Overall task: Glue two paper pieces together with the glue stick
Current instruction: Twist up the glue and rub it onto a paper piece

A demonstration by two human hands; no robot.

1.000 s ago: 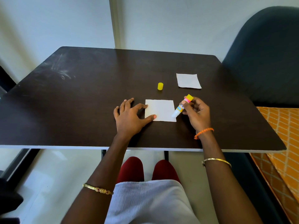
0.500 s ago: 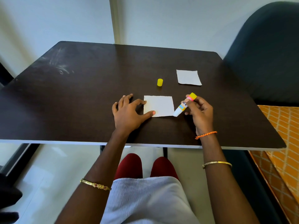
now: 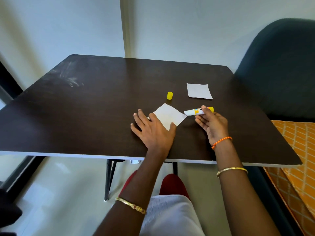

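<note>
While the near paper piece (image 3: 167, 115) is being pressed flat on the dark table (image 3: 85, 116) by the left hand (image 3: 153, 132) with straight fingers, the glue stick (image 3: 198, 111) is being pinched by the right hand (image 3: 212, 125), its tip at the paper's right corner; farther back, the yellow cap (image 3: 170, 95) and second paper piece (image 3: 199, 91) are lying apart.
</note>
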